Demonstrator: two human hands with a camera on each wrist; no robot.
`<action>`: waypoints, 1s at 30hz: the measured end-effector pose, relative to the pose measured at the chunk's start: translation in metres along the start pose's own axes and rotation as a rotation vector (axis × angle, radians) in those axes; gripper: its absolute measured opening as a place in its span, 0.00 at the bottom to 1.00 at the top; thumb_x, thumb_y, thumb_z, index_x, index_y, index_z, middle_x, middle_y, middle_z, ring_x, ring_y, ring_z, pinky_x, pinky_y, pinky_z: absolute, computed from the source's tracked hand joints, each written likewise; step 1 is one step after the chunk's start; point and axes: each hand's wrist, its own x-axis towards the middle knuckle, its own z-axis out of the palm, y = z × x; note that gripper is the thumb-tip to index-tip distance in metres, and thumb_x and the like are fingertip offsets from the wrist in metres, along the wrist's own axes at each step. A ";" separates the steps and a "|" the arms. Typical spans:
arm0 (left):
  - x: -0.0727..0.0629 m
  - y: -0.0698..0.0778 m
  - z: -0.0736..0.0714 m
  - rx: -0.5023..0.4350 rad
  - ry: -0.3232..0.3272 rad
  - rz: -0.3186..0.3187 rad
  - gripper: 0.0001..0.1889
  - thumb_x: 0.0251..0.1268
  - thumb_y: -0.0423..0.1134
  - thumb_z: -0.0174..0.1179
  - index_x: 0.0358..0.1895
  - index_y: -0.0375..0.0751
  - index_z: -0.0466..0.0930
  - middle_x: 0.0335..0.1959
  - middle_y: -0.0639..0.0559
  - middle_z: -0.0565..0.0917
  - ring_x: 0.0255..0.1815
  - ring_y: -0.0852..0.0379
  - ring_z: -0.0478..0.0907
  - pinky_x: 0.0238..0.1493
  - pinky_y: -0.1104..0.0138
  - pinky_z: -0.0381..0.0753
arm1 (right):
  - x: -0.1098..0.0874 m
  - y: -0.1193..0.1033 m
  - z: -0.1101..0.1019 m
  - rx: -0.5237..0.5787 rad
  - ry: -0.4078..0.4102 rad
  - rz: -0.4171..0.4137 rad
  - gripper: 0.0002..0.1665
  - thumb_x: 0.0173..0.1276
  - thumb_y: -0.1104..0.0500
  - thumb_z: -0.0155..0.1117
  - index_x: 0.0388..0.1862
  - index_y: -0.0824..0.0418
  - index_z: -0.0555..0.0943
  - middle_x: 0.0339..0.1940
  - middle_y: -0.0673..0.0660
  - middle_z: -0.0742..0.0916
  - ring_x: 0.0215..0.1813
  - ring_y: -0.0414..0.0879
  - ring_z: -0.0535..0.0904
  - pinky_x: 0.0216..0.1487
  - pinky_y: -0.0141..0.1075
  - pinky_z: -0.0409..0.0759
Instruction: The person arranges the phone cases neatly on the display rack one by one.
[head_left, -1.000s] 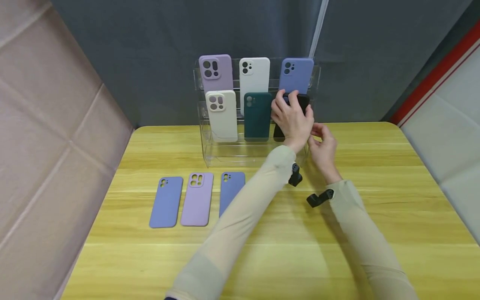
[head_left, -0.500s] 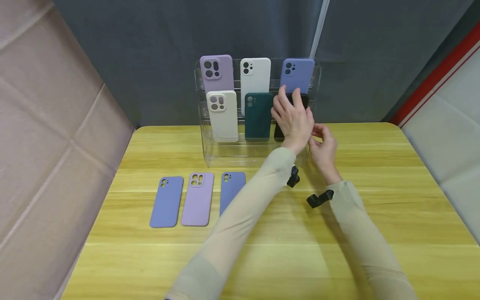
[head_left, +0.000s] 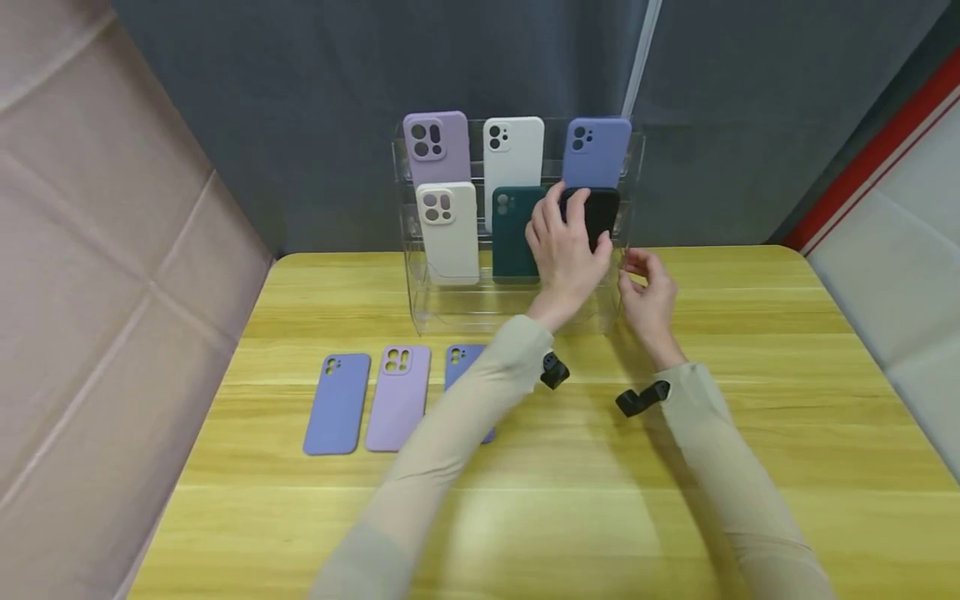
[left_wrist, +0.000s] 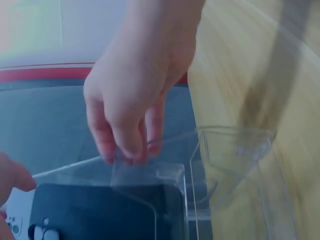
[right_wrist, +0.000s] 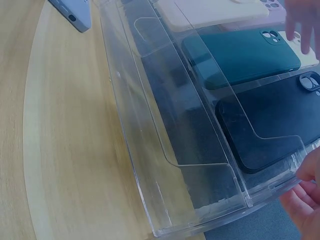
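Note:
A clear acrylic display rack [head_left: 414,304] holds several phone cases upright in two tiers. My left hand [head_left: 566,258] is at the black phone case [head_left: 600,215] on the lower right, its fingers loosely spread and its thumb in front of the case. In the right wrist view, the left fingers [right_wrist: 302,27] hang above the teal phone case [right_wrist: 240,55], apart from the black one. My right hand [head_left: 651,300] holds the rack's right side; the left wrist view shows its fingertips pinching the clear edge. The left hand partly hides the teal and black cases.
On the upper tier stand a lilac case [head_left: 438,154], a white case [head_left: 513,162] and a blue case [head_left: 597,154]; a cream case [head_left: 453,242] is below. A blue case [head_left: 337,404], a lilac case [head_left: 398,400] and another blue case [head_left: 459,364] lie on the wooden table [head_left: 570,517].
My left hand has drawn leftward and slightly back toward me, uncovering more of the black phone case. My right hand stays at the rack's side.

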 end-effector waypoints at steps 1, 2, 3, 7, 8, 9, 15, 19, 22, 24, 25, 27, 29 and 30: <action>-0.001 -0.003 -0.003 -0.006 -0.002 0.008 0.24 0.57 0.45 0.62 0.57 0.46 0.70 0.64 0.43 0.62 0.63 0.47 0.59 0.63 0.55 0.60 | 0.000 0.000 0.000 0.000 -0.002 0.003 0.16 0.62 0.74 0.56 0.50 0.74 0.75 0.46 0.67 0.82 0.47 0.54 0.79 0.39 0.17 0.73; -0.002 -0.006 -0.006 -0.010 -0.004 0.014 0.24 0.57 0.45 0.63 0.57 0.46 0.70 0.64 0.43 0.62 0.63 0.47 0.60 0.63 0.55 0.60 | 0.000 0.000 0.000 0.002 -0.002 0.007 0.16 0.62 0.74 0.56 0.50 0.74 0.75 0.46 0.67 0.82 0.47 0.54 0.79 0.39 0.16 0.73; -0.003 -0.009 -0.008 -0.013 -0.002 0.020 0.25 0.56 0.45 0.63 0.57 0.46 0.70 0.64 0.42 0.63 0.63 0.46 0.60 0.62 0.54 0.60 | 0.000 0.000 0.000 0.002 -0.002 0.010 0.16 0.63 0.74 0.55 0.51 0.75 0.75 0.47 0.67 0.82 0.47 0.54 0.79 0.39 0.16 0.72; -0.005 -0.019 -0.019 -0.006 0.028 0.041 0.27 0.53 0.45 0.65 0.57 0.45 0.70 0.63 0.42 0.64 0.63 0.46 0.61 0.62 0.54 0.60 | 0.000 0.001 0.001 0.002 -0.003 0.018 0.16 0.63 0.75 0.55 0.51 0.76 0.74 0.47 0.69 0.81 0.47 0.57 0.78 0.39 0.15 0.71; -0.005 -0.022 -0.021 0.001 0.039 0.046 0.27 0.53 0.45 0.66 0.57 0.45 0.70 0.63 0.42 0.64 0.62 0.45 0.61 0.62 0.54 0.60 | 0.000 0.001 0.001 0.009 -0.002 0.015 0.16 0.62 0.75 0.55 0.51 0.77 0.74 0.47 0.70 0.81 0.47 0.57 0.78 0.38 0.15 0.71; -0.006 -0.024 -0.023 0.006 0.050 0.052 0.28 0.52 0.45 0.66 0.57 0.45 0.70 0.63 0.42 0.65 0.62 0.45 0.61 0.62 0.53 0.60 | 0.000 0.001 0.001 0.016 -0.002 0.014 0.16 0.62 0.75 0.54 0.51 0.78 0.74 0.47 0.71 0.81 0.47 0.58 0.78 0.38 0.15 0.71; -0.010 -0.042 -0.033 0.016 0.078 0.056 0.29 0.50 0.43 0.68 0.57 0.43 0.70 0.62 0.42 0.65 0.61 0.44 0.62 0.63 0.53 0.59 | 0.000 0.000 0.001 0.032 -0.015 0.032 0.16 0.63 0.75 0.54 0.51 0.76 0.74 0.47 0.69 0.81 0.47 0.51 0.78 0.40 0.16 0.72; -0.015 -0.056 -0.039 0.004 0.095 0.048 0.29 0.49 0.41 0.68 0.56 0.43 0.70 0.62 0.41 0.64 0.61 0.44 0.62 0.61 0.53 0.60 | 0.000 0.000 0.002 0.014 -0.012 0.033 0.16 0.63 0.74 0.55 0.50 0.73 0.75 0.46 0.65 0.82 0.45 0.42 0.77 0.42 0.19 0.75; -0.020 -0.067 -0.043 -0.005 0.111 0.044 0.29 0.48 0.40 0.69 0.56 0.42 0.70 0.62 0.40 0.65 0.62 0.44 0.61 0.60 0.52 0.60 | 0.000 0.002 0.002 0.012 -0.006 0.020 0.16 0.62 0.73 0.56 0.50 0.73 0.75 0.45 0.64 0.82 0.44 0.39 0.77 0.41 0.20 0.75; -0.023 -0.074 -0.046 -0.010 0.110 0.042 0.29 0.48 0.40 0.69 0.56 0.42 0.70 0.62 0.40 0.65 0.62 0.44 0.61 0.61 0.51 0.60 | 0.000 0.002 0.002 0.012 -0.006 0.012 0.15 0.62 0.73 0.56 0.50 0.73 0.75 0.45 0.64 0.83 0.44 0.39 0.77 0.41 0.19 0.75; -0.024 -0.077 -0.047 -0.009 0.111 0.044 0.29 0.48 0.39 0.69 0.56 0.42 0.70 0.62 0.39 0.65 0.62 0.44 0.61 0.61 0.51 0.60 | 0.000 0.003 0.002 0.011 -0.004 0.009 0.15 0.62 0.73 0.56 0.49 0.73 0.75 0.45 0.64 0.83 0.43 0.39 0.77 0.40 0.18 0.74; -0.027 -0.083 -0.050 -0.007 0.100 0.048 0.30 0.48 0.39 0.69 0.57 0.41 0.69 0.62 0.39 0.64 0.62 0.43 0.60 0.61 0.50 0.59 | -0.003 -0.009 0.001 0.002 -0.008 0.010 0.15 0.62 0.74 0.55 0.49 0.75 0.75 0.46 0.67 0.82 0.45 0.44 0.78 0.41 0.18 0.74; -0.029 -0.089 -0.053 0.003 0.094 0.052 0.30 0.48 0.39 0.69 0.57 0.41 0.69 0.62 0.39 0.64 0.62 0.43 0.60 0.61 0.50 0.58 | -0.004 -0.012 0.000 0.004 -0.015 0.022 0.16 0.63 0.74 0.55 0.50 0.76 0.74 0.46 0.68 0.82 0.46 0.49 0.78 0.41 0.18 0.74; -0.031 -0.092 -0.055 0.011 0.091 0.055 0.30 0.48 0.39 0.69 0.57 0.41 0.69 0.62 0.39 0.64 0.62 0.43 0.60 0.61 0.50 0.58 | -0.004 -0.013 0.000 0.002 -0.016 0.026 0.16 0.63 0.74 0.55 0.50 0.76 0.74 0.46 0.68 0.82 0.46 0.50 0.78 0.42 0.18 0.74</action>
